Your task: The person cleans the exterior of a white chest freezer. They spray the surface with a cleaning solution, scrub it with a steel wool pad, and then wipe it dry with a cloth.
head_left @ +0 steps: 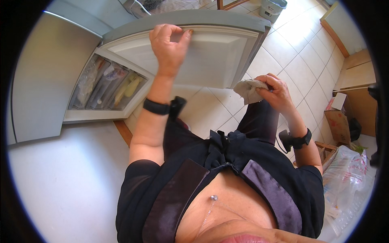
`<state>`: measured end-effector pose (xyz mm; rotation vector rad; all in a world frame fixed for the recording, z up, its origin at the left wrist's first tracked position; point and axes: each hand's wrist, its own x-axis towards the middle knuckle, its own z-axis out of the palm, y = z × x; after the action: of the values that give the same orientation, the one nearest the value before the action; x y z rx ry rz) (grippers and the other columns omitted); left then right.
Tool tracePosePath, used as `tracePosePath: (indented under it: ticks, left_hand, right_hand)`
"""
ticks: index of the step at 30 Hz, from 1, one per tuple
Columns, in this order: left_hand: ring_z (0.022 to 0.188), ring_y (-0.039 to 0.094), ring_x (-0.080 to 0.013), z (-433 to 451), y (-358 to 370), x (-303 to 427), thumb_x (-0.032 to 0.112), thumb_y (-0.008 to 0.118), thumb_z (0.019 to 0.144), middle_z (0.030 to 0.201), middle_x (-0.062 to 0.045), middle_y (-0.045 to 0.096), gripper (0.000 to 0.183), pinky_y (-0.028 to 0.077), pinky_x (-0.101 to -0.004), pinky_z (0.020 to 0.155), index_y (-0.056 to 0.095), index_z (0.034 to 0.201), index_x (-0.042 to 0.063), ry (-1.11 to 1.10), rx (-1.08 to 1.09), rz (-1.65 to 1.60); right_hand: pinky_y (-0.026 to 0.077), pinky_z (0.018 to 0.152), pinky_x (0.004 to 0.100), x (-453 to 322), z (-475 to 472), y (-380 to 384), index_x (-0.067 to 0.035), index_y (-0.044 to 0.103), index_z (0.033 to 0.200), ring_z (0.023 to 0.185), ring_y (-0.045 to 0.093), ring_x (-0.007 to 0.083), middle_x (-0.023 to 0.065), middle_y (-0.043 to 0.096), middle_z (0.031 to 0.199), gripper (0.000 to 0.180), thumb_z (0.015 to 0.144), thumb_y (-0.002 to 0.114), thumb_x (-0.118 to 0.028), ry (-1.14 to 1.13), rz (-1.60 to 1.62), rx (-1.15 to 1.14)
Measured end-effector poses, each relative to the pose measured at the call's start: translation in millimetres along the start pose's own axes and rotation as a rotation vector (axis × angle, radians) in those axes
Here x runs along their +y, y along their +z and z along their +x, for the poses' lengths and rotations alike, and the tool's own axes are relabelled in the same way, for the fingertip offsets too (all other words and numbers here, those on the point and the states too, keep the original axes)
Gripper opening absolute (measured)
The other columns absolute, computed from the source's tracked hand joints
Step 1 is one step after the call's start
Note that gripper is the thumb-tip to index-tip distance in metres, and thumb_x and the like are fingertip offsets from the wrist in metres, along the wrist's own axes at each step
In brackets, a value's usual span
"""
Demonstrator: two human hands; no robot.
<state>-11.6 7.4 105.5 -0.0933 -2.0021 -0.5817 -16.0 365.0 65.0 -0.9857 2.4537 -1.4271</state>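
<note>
The fingers of my left hand (168, 45) are bent, with the thumb and fingertips at the pale rubber gasket (218, 28) along the top of an opened refrigerator door (209, 57). Whether they grip the gasket or only touch it, I cannot tell. A crumpled grey cloth (249, 89) is pinched between the thumb and fingers of my right hand (275, 91), near the door's lower right corner. To the left of the door, the appliance's compartment (106, 85) shows clear drawers holding bagged food.
A closed metallic door (51, 76) adjoins the open compartment. Light tiles (291, 60) cover the floor, and a grey bucket (272, 10) stands beyond the door. At the right are an opened cardboard box (337, 121) and clear plastic bags (346, 179). A white surface (67, 182) lies at the left.
</note>
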Motion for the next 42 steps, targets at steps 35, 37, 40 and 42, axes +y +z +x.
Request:
tracePosePath:
  ticks: [35, 37, 40, 42]
  left_hand:
    - [0.107, 0.062, -0.0242, -113, -53, -123, 0.006, 0.066, 0.093, 0.113, -0.011, 0.066, 0.025, 0.046, -0.0376, 0.098, 0.063, 0.118, 0.0, -0.609, 0.317, -0.206]
    - [0.108, 0.06, -0.0233, -113, -49, -124, 0.007, 0.064, 0.095, 0.116, -0.011, 0.066, 0.027, 0.045, -0.0372, 0.099, 0.062, 0.121, 0.0, -0.675, 0.381, -0.406]
    - [0.11, 0.059, -0.0229, -112, -53, -120, 0.008, 0.061, 0.097, 0.118, -0.011, 0.065, 0.029, 0.044, -0.037, 0.1, 0.06, 0.126, 0.001, -0.634, 0.367, -0.313]
    - [0.113, 0.058, -0.0235, -109, -58, -111, 0.006, 0.06, 0.097, 0.121, -0.011, 0.065, 0.029, 0.044, -0.0378, 0.101, 0.061, 0.125, 0.001, -0.543, 0.319, -0.136]
  right_hand:
    - [0.053, 0.092, 0.0371, -208, 278, 227, -0.017, 0.078, 0.102, 0.112, 0.062, 0.0276, 0.0037, 0.069, 0.113, 0.03, 0.074, 0.084, -0.024, -0.795, -0.919, -0.13]
    - [0.053, 0.093, 0.0377, -209, 275, 228, -0.016, 0.078, 0.103, 0.11, 0.062, 0.0271, 0.0047, 0.069, 0.113, 0.029, 0.076, 0.081, -0.021, -0.746, -0.822, -0.076]
    - [0.051, 0.094, 0.0384, -195, 256, 201, -0.016, 0.075, 0.101, 0.109, 0.06, 0.0258, 0.0026, 0.067, 0.11, 0.024, 0.078, 0.076, -0.019, -0.709, -0.827, -0.117]
    - [0.051, 0.096, 0.0386, -173, 239, 168, -0.016, 0.075, 0.102, 0.109, 0.061, 0.0248, 0.0022, 0.066, 0.11, 0.025, 0.078, 0.076, -0.02, -0.735, -0.837, -0.104]
